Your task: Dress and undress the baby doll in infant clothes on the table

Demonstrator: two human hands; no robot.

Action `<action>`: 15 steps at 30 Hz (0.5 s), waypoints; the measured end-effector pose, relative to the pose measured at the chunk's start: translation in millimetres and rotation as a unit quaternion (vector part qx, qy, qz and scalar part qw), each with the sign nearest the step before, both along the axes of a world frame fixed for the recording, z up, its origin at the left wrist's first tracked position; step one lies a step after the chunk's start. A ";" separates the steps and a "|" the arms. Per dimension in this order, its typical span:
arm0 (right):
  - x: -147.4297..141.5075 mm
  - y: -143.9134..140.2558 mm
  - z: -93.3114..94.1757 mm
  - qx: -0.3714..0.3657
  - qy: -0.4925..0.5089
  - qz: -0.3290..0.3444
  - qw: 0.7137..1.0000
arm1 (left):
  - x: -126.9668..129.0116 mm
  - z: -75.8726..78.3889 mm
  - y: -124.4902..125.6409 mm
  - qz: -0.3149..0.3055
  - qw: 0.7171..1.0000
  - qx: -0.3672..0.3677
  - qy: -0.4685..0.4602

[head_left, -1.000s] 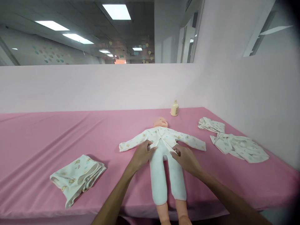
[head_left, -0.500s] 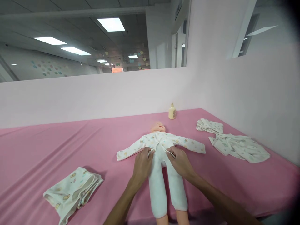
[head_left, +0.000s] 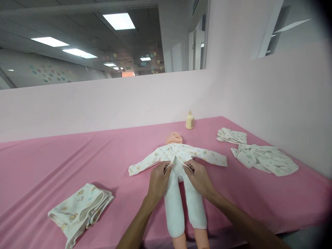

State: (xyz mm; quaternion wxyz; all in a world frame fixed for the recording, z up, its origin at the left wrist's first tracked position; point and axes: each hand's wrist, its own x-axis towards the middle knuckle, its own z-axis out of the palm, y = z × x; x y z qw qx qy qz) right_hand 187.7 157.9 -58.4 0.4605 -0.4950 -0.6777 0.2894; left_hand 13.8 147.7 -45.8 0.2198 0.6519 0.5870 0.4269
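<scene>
A baby doll [head_left: 175, 137] lies on its back, its head away from me and its legs towards me. It wears a white patterned baby shirt [head_left: 207, 156] with long sleeves spread to both sides. White fabric covers its body and legs [head_left: 175, 211] down to the shins. My left hand [head_left: 160, 176] pinches the shirt's left front edge at the doll's waist. On the opposite side, my right hand [head_left: 198, 175] is closed on the right front edge. The two edges meet high on the chest and part below in a narrow V.
A pink sheet [head_left: 124, 152] covers the table. Folded patterned cloth [head_left: 80, 211] lies at the front left. A pump bottle [head_left: 190, 121] stands near the back wall. Two more white garments, a bundled one [head_left: 232, 135] and a spread one [head_left: 267, 159], lie at the right by the wall.
My fingertips have come slightly closer together with the shirt edges still pinched in them. The camera view has tilted a little; the doll and cloths lie as before.
</scene>
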 end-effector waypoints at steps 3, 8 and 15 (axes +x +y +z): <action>-2.7 -3.1 3.4 -0.007 0.010 -0.004 1.000 | 1.3 -0.8 -0.4 -0.009 1.000 0.007 0.000; -10.1 -7.0 7.7 -0.001 0.022 -0.001 1.000 | 4.5 -5.6 -1.2 -0.021 0.999 0.036 0.015; -22.2 -11.2 7.8 0.022 0.035 0.007 0.999 | 9.8 -17.7 1.1 -0.040 0.987 0.124 0.096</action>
